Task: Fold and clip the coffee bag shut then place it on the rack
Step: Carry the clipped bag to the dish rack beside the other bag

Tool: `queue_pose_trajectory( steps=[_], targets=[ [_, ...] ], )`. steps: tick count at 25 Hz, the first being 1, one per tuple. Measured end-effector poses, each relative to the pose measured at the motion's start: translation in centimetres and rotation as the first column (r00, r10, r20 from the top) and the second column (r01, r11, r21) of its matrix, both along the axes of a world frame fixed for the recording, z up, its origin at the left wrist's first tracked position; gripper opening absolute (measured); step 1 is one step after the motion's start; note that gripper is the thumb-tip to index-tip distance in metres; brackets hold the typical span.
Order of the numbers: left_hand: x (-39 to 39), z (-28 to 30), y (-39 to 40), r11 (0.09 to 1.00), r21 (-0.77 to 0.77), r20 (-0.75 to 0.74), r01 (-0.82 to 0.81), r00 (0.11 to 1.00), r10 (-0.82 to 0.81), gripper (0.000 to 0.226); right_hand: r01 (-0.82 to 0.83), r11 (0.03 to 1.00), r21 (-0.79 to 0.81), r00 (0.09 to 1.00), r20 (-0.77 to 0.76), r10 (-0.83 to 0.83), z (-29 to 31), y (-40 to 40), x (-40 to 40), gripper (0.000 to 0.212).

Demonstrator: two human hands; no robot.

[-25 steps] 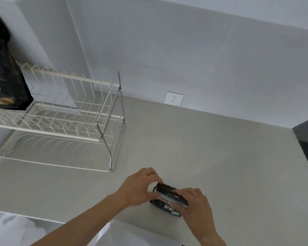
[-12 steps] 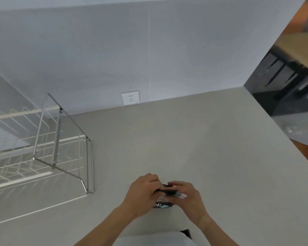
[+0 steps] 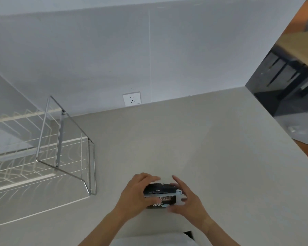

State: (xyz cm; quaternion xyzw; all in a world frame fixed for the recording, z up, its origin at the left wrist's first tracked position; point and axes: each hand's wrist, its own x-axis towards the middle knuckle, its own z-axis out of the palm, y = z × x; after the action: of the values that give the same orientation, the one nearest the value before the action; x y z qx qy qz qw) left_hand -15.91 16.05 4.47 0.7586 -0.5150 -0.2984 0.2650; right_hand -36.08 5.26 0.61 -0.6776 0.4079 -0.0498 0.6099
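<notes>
A small black coffee bag (image 3: 160, 196) with white print lies on the grey counter near its front edge, its top folded over. A pale clip (image 3: 179, 197) runs along the fold, its end sticking out at the bag's right. My left hand (image 3: 137, 194) grips the bag's left side. My right hand (image 3: 187, 199) cups the right end, fingers spread around the clip. The wire rack (image 3: 64, 150) stands to the left, apart from the bag.
A white wall socket (image 3: 132, 98) sits on the back wall above the grey counter (image 3: 194, 148). The counter's right edge drops to a dark floor with furniture. White cloth (image 3: 149, 241) shows at the bottom edge.
The view swung right, so the rack slid to the left and the dark bag on it left the frame. My right hand's fingers have spread apart around the clip end.
</notes>
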Motion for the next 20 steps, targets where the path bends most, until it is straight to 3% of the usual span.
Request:
queue_pose_trajectory(
  steps=[2, 4, 10, 15, 20],
  targets=[
    [1.3, -1.4, 2.0, 0.992, 0.099, -0.166, -0.079, 0.982, 0.094, 0.087, -0.05, 0.998, 0.026, 0.996, -0.066, 0.051, -0.6, 0.2, -0.5, 0.099],
    [1.9, -3.1, 3.9, 0.977, 0.179, -0.271, -0.12, 0.948, 0.166, 0.097, -0.059, 0.998, 0.028, 0.992, -0.107, 0.062, -1.1, 0.3, -0.7, 0.094],
    [1.7, -5.6, 4.3, 0.948, 0.281, -0.203, -0.15, 0.956, 0.212, 0.092, 0.011, 0.999, 0.032, 0.997, -0.076, -0.008, -1.7, 0.2, 0.5, 0.086],
    [1.3, -5.8, 3.0, 0.958, 0.251, -0.156, -0.14, 0.971, 0.183, 0.084, 0.001, 0.999, -0.041, 0.988, -0.152, -0.007, -1.7, 0.1, 1.2, 0.074],
    [0.2, -5.5, 2.9, 0.931, 0.259, -0.213, -0.257, 0.925, 0.314, 0.075, 0.008, 0.999, -0.031, 0.988, -0.151, -0.013, -1.9, 0.2, 0.9, 0.071]
  ],
)
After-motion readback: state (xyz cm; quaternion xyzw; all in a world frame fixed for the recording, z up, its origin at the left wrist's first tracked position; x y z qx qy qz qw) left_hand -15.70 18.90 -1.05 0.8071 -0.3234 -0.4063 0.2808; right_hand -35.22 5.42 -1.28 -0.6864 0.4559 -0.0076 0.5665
